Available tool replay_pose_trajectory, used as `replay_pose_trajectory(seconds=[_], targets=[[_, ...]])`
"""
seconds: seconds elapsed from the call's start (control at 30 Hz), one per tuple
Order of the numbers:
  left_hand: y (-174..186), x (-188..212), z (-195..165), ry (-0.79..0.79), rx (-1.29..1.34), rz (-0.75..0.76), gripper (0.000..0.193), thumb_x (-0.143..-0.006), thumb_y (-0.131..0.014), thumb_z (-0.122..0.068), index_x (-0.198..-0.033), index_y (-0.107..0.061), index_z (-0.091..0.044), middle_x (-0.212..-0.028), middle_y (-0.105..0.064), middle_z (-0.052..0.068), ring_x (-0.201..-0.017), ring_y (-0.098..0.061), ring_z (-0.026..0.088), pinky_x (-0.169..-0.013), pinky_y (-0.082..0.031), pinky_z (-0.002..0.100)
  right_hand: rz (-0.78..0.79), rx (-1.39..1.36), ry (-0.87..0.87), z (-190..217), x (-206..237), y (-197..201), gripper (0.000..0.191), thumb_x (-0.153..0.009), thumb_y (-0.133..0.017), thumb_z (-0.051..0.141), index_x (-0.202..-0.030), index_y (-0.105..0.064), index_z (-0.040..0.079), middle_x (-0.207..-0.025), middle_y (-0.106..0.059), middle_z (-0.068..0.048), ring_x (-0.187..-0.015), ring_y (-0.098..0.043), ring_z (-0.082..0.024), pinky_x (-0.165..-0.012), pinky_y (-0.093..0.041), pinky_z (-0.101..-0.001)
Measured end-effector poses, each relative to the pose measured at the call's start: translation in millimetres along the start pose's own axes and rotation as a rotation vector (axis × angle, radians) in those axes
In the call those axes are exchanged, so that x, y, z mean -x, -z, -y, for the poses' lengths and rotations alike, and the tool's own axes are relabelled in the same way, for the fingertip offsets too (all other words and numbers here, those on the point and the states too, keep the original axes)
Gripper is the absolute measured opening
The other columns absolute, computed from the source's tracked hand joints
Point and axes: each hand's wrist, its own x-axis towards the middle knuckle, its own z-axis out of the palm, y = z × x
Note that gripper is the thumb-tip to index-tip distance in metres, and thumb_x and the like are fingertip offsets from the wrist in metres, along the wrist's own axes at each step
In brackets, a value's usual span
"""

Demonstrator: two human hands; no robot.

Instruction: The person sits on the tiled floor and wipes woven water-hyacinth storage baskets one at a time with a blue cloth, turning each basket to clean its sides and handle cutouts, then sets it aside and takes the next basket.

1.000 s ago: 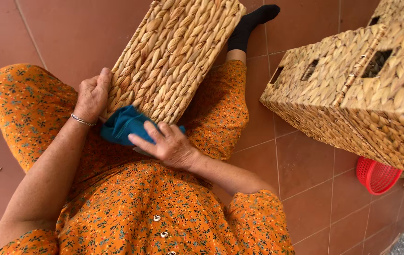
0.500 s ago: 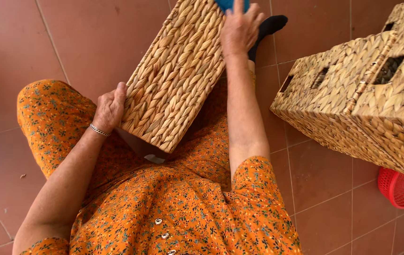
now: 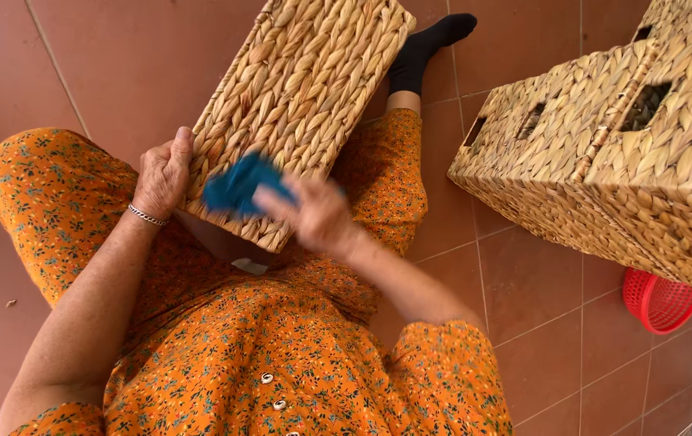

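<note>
A person in an orange flowered dress [image 3: 281, 379] sat on a floor of reddish tiles [image 3: 119, 56] with a woven basket [image 3: 305, 105] resting bottom-up across the lap. The left hand [image 3: 164, 173] gripped the basket's near left edge, fingers curled around the rim and thumb lying along it; a thin silver bracelet [image 3: 145, 215] circled that wrist. The right hand [image 3: 317, 214], blurred, pressed a blue cloth [image 3: 241, 184] against the basket's near end, its fingers closed over the cloth's right side. The cloth lay flat against the weave, just above the basket's lowest corner and just right of the left hand.

Beyond the far end of the basket, one leg stretched out, ending in a black sock [image 3: 422, 48]. To the right of the basket, well apart from it, stood a stack of larger woven baskets [image 3: 620, 153] with slot handles cut into their sides; how many there were could not be told. Below that stack, farther right of the lap basket, part of a red plastic basket [image 3: 659, 300] showed on the tiles, its upper edge hidden under the stack. A small white scrap [image 3: 242, 265] sat on the dress just beneath the basket's near corner.
</note>
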Motion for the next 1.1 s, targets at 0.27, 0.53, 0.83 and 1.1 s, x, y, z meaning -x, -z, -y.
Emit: replay_pose_trajectory(seconds=[0.27, 0.53, 0.83, 1.1], targets=[[0, 1, -2, -0.038, 0.015, 0.036, 0.069, -0.110, -0.044, -0.058, -0.095, -0.070, 0.004, -0.081, -0.067, 0.007, -0.082, -0.060, 0.012, -0.078, -0.052, 0.035, -0.257, 0.460, -0.613, -202, -51, -7, 0.050, -0.099, -0.070, 0.026, -0.145, -0.052, 0.028, -0.120, -0.061, -0.020, -0.098, -0.060, -0.031, -0.069, -0.063, -0.0340], [6, -9, -3, 0.131, 0.328, 0.002, 0.077, -0.104, -0.038, -0.066, -0.098, -0.074, 0.002, -0.089, -0.072, 0.008, -0.084, -0.065, 0.015, -0.079, -0.054, 0.030, 0.010, 0.309, -0.379, -28, -41, -36, 0.047, -0.107, -0.064, 0.025, -0.151, -0.049, 0.017, -0.122, -0.060, -0.027, -0.097, -0.062, -0.036, -0.069, -0.060, -0.0416], [5, -3, -11, 0.251, 0.241, 0.079, 0.083, -0.109, -0.041, -0.066, -0.098, -0.068, 0.011, -0.084, -0.058, 0.018, -0.072, -0.053, 0.026, -0.066, -0.046, 0.048, 0.076, 0.132, -0.011, 15, -23, -24, 0.047, -0.107, -0.061, 0.015, -0.150, -0.052, 0.031, -0.117, -0.061, -0.011, -0.088, -0.056, -0.022, -0.064, -0.051, -0.0330], [0, -2, -6, 0.066, 0.200, 0.071, 0.073, -0.105, -0.041, -0.065, -0.096, -0.070, 0.001, -0.084, -0.068, 0.008, -0.082, -0.063, 0.013, -0.081, -0.054, 0.035, -0.257, 0.465, -0.582, -187, -59, -18, 0.052, -0.092, -0.073, 0.025, -0.141, -0.055, 0.027, -0.110, -0.062, -0.016, -0.093, -0.062, -0.031, -0.067, -0.062, -0.0344]])
